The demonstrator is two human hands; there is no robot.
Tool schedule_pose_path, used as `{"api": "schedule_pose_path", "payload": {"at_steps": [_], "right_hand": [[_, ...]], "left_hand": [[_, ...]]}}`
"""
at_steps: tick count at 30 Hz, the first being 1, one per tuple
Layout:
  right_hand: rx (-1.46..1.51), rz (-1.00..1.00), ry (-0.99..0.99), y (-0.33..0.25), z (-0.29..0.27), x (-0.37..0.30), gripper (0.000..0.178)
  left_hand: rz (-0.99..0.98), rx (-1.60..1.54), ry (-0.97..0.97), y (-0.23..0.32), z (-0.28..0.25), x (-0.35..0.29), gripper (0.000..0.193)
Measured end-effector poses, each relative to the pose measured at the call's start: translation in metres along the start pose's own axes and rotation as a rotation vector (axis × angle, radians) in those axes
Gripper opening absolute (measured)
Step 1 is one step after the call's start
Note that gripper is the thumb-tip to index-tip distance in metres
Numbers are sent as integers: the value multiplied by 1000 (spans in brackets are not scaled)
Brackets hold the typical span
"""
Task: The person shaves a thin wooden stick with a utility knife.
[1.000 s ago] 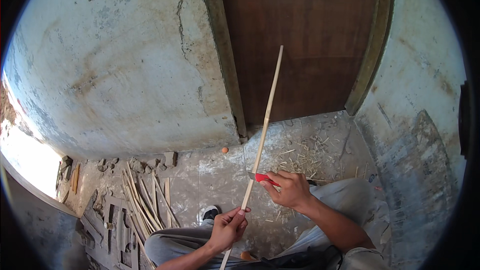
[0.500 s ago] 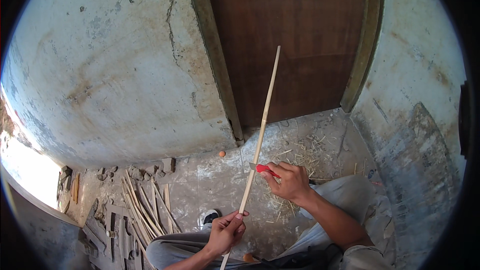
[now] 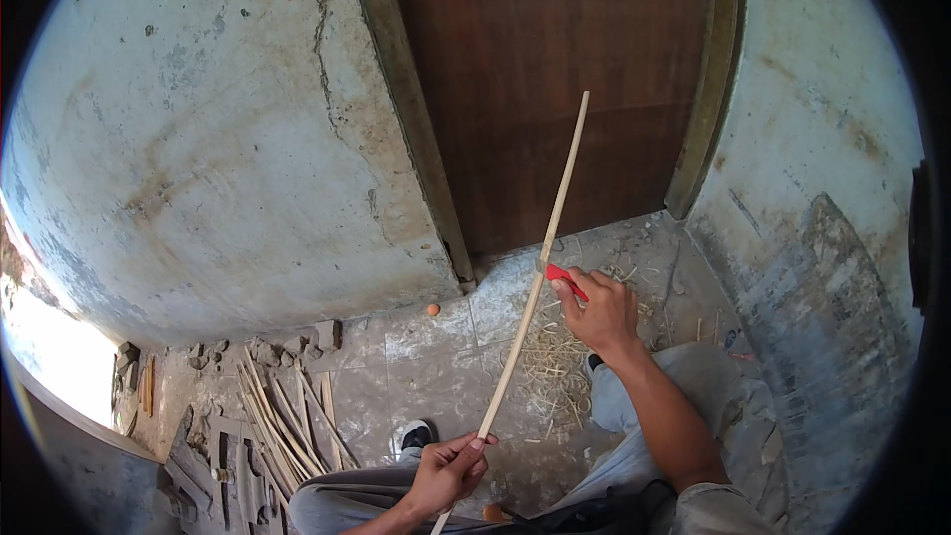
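A long, pale bamboo strip (image 3: 524,322) slants up and away from my lap, its far tip in front of the brown door. Near its lower end, my left hand (image 3: 451,473) pinches it between thumb and fingers. My right hand (image 3: 600,313) is closed around a red utility knife (image 3: 566,280). The knife's short blade lies against the strip, a little above its middle. Part of the handle is hidden by my fingers.
Several split strips (image 3: 287,416) lie in a pile on the floor at left, beside grey slotted pieces (image 3: 233,466). Curly shavings (image 3: 555,367) litter the floor beyond my knees. Rubble (image 3: 272,350) lines the cracked wall (image 3: 218,139). A brown door (image 3: 555,40) stands ahead.
My right hand and the knife have slid farther up the strip, away from me. The strip's far end has swung to the right. My left hand still grips near the bottom.
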State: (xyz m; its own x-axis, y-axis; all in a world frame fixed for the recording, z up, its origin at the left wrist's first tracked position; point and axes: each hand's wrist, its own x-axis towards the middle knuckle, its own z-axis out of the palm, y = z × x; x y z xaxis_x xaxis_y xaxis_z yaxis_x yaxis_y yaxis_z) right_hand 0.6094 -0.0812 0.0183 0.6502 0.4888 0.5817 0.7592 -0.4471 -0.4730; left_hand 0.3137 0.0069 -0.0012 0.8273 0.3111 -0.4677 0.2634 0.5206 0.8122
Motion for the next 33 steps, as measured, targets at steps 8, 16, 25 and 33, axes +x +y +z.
{"api": "schedule_pose_path", "payload": {"at_steps": [8, 16, 25, 33], "right_hand": [[132, 323, 101, 51, 2, 23, 38], [1663, 1173, -60, 58, -3, 16, 43], [695, 480, 38, 13, 13, 2, 33], [662, 472, 113, 15, 21, 2, 19]], "left_hand": [[-7, 115, -50, -9, -3, -1, 28], [7, 102, -20, 0, -4, 6, 27], [21, 140, -34, -5, -1, 6, 28], [40, 175, -49, -9, 0, 7, 29]]}}
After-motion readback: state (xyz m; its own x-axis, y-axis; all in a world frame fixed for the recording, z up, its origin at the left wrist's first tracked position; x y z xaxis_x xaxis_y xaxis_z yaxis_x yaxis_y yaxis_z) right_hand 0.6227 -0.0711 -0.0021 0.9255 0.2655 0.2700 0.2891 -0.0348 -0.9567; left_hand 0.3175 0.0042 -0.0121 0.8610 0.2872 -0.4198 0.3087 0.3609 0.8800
